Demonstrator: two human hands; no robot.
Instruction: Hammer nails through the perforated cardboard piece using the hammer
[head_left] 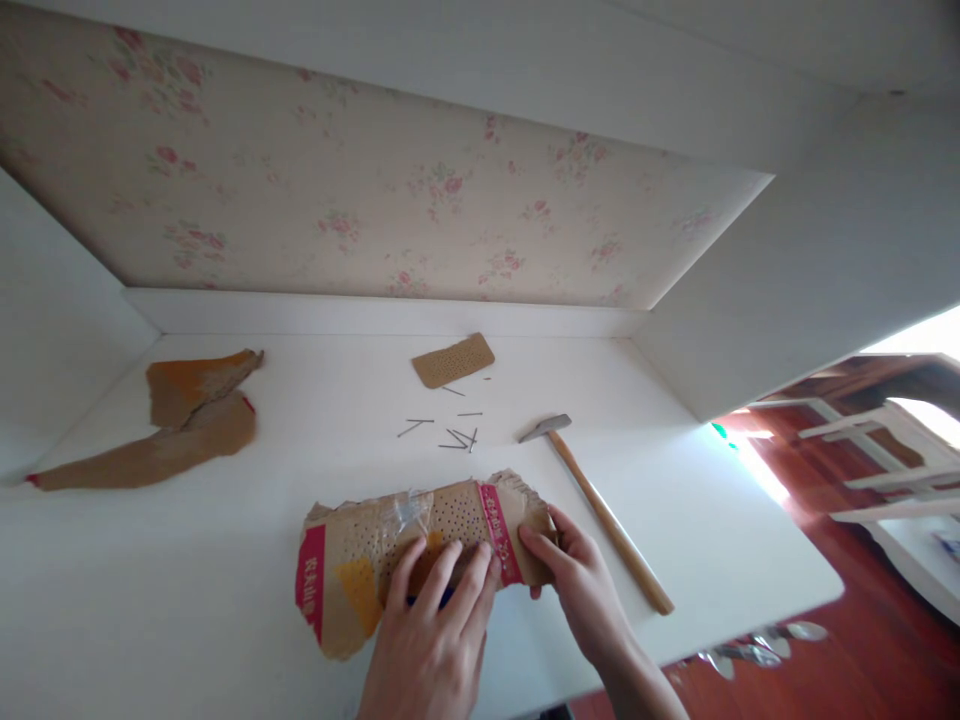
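A torn piece of brown cardboard [352,530] with red printed bands, orange patches and many small punched holes lies near the front of the white surface. Clear tape [409,510] crosses its upper part. My left hand [439,610] rests on its lower middle, fingers stretched out over it and thumb hidden. Something dark blue shows between those fingers, too covered to make out. At the cardboard's right end, my right hand [574,570] pinches the edge between thumb and fingers. A hammer [600,500] with a wooden handle lies just right of that hand.
Several loose nails [457,438] lie behind the cardboard. Beyond them is a small holed cardboard rectangle [454,362]. Torn cardboard scraps [199,435] sit at the left. White side panels [795,270] and a floral back wall [420,200] enclose the surface; its front edge drops to a red floor.
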